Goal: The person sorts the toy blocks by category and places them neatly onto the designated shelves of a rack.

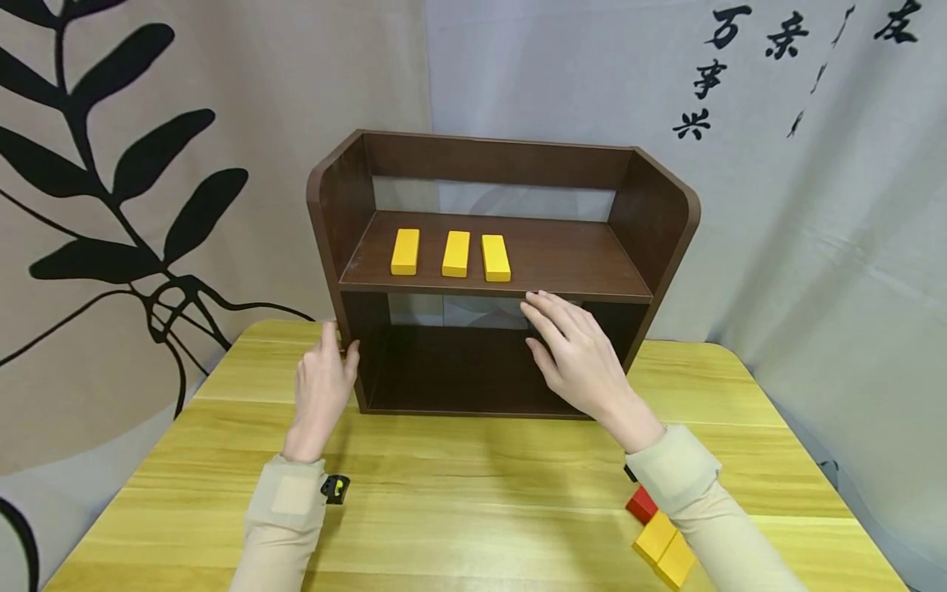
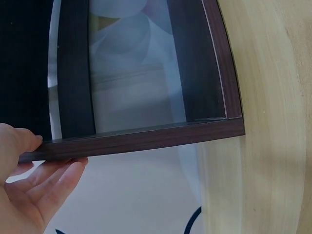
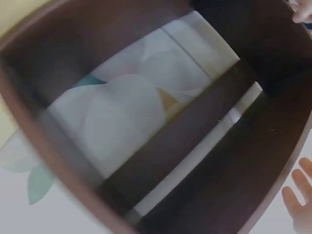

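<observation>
A dark brown two-tier wooden shelf [image 1: 503,370] stands on the table, its front facing me. Three yellow rectangular blocks [image 1: 455,254] form a spaced row on its middle board, left of centre. At the shelf's left side panel, my left hand [image 1: 321,386] grips the edge; the left wrist view has the thumb on one face of the panel [image 2: 146,140] and the fingers on the other. My right hand [image 1: 573,349] is in front of the lower compartment's right part, fingertips near the middle board's front edge. Its loosely spread fingers [image 3: 300,187] hold nothing.
On the table [image 1: 459,501], a red block [image 1: 642,504] and yellow blocks [image 1: 656,538] lie together at the front right, partly covered by my right sleeve. A curtain with black leaf shapes [image 1: 140,160] and lettering hangs behind.
</observation>
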A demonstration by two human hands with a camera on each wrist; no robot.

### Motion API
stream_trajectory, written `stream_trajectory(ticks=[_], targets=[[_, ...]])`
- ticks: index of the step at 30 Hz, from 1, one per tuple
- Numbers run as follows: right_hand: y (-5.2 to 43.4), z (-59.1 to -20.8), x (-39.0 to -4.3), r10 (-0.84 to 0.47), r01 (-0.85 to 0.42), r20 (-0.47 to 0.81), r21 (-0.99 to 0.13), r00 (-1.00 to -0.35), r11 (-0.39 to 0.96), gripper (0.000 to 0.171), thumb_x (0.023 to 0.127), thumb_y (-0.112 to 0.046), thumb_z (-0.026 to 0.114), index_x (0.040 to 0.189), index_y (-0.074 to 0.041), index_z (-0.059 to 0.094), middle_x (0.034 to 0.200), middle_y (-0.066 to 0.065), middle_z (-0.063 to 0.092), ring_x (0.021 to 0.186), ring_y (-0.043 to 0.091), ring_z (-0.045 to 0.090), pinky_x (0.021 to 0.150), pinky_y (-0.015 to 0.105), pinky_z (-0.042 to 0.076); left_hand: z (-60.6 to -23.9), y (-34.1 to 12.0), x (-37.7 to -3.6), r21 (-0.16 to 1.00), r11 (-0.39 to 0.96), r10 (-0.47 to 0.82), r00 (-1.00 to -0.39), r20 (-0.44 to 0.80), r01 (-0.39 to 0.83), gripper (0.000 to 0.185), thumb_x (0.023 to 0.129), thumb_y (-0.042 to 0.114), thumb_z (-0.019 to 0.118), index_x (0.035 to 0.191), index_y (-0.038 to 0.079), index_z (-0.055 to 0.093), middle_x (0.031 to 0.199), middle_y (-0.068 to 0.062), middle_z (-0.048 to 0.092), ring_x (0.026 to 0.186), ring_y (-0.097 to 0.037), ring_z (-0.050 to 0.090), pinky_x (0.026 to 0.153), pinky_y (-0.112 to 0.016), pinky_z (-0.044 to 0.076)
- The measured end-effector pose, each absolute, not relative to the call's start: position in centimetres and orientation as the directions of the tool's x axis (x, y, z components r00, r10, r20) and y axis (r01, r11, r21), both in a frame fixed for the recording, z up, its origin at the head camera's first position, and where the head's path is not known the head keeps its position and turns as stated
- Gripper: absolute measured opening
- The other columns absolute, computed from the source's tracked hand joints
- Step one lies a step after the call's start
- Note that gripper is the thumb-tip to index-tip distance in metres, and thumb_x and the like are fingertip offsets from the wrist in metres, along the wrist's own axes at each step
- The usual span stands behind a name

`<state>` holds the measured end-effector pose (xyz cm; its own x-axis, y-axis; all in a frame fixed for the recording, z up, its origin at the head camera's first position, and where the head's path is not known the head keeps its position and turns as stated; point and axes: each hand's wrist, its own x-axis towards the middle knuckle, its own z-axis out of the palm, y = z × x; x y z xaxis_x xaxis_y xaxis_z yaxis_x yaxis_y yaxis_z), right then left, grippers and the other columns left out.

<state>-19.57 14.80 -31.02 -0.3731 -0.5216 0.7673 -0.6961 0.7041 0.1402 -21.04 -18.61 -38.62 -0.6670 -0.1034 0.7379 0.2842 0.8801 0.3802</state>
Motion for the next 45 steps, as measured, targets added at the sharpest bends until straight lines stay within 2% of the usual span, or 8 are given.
stream_trajectory(ticks=[3,11,15,19,23,26,32,45], targets=[[16.5,-32.3,-18.9,-0.53,-0.708,0.756,0.128,-0.383,0.694,0.037,0.087,-0.011,0.065,0.123,-0.001,0.06,0.127,0.014,0.061,0.119,0.031,0.056,0.097,0.044,0.045,-38.7,-18.6,-21.1,0.381,0.88,-0.104,-0.666,0.739,0.285,0.026,0.089,0.009,0.064,0.104,-0.005,0.047,0.062,-0.021,0.054,0.048,-0.041,0.056,0.038,-0.042,0.04],[21.9,-36.2,-17.9,-0.522,-0.724,0.67,-0.032,-0.527,0.689,0.043,0.078,-0.003,0.072,0.119,-0.001,0.062,0.121,0.013,0.063,0.111,0.028,0.057,0.095,0.043,0.045,-38.7,-18.6,-21.2,0.371,0.88,-0.096,-0.655,0.75,0.295,0.026,0.089,0.008,0.064,0.104,-0.005,0.047,0.062,-0.022,0.055,0.047,-0.041,0.055,0.037,-0.042,0.039],[24.6,-37.9,-17.4,-0.505,-0.713,0.626,-0.12,-0.594,0.69,0.047,0.074,0.001,0.074,0.119,-0.003,0.061,0.118,0.011,0.065,0.107,0.026,0.059,0.102,0.021,0.04,-38.7,-18.5,-21.1,0.378,0.88,-0.103,-0.661,0.744,0.288,0.026,0.088,0.007,0.064,0.103,-0.005,0.046,0.061,-0.021,0.054,0.046,-0.04,0.055,0.037,-0.042,0.039],[27.2,-39.2,-16.7,-0.468,-0.664,0.536,-0.256,-0.703,0.703,0.041,0.078,-0.001,0.072,0.118,-0.007,0.063,0.114,0.007,0.067,0.104,0.022,0.061,0.098,0.003,0.033,-38.6,-18.6,-21.1,0.384,0.879,-0.108,-0.667,0.737,0.283,0.026,0.089,0.008,0.064,0.103,-0.005,0.046,0.062,-0.022,0.054,0.048,-0.041,0.055,0.038,-0.043,0.039],[29.5,-40.0,-15.9,-0.43,-0.574,0.395,-0.406,-0.812,0.711,0.03,0.086,-0.008,0.068,0.116,-0.012,0.065,0.112,0.004,0.069,0.099,0.014,0.064,0.088,0.019,0.049,-38.6,-18.7,-21.0,0.383,0.879,-0.106,-0.664,0.74,0.286,0.027,0.089,0.008,0.064,0.105,-0.004,0.047,0.064,-0.022,0.056,0.048,-0.042,0.056,0.038,-0.043,0.039],[31.1,-40.7,-15.3,-0.441,-0.532,0.3,-0.511,-0.846,0.675,0.027,0.089,-0.01,0.065,0.115,-0.01,0.065,0.109,0.007,0.071,0.094,0.007,0.064,0.08,0.029,0.053,-38.6,-18.7,-21.0,0.385,0.877,-0.106,-0.666,0.738,0.287,0.027,0.089,0.008,0.064,0.105,-0.004,0.047,0.064,-0.022,0.056,0.049,-0.041,0.056,0.039,-0.043,0.04],[33.8,-42.3,-14.2,-0.511,-0.484,0.174,-0.661,-0.842,0.573,0.025,0.09,-0.008,0.062,0.115,-0.003,0.064,0.101,0.008,0.071,0.09,0.0,0.062,0.076,0.021,0.05,-38.6,-18.6,-21.1,0.394,0.874,-0.112,-0.67,0.733,0.284,0.026,0.089,0.007,0.064,0.103,-0.005,0.046,0.065,-0.022,0.056,0.05,-0.042,0.057,0.04,-0.045,0.04],[35.7,-43.2,-13.3,-0.648,-0.474,0.068,-0.741,-0.758,0.476,0.021,0.089,-0.005,0.062,0.11,-0.005,0.066,0.099,0.006,0.073,0.089,0.008,0.064,0.071,0.021,0.047,-38.6,-18.7,-21.1,0.395,0.874,-0.111,-0.674,0.731,0.284,0.026,0.089,0.009,0.064,0.104,-0.004,0.047,0.066,-0.022,0.056,0.051,-0.043,0.057,0.04,-0.045,0.041]])
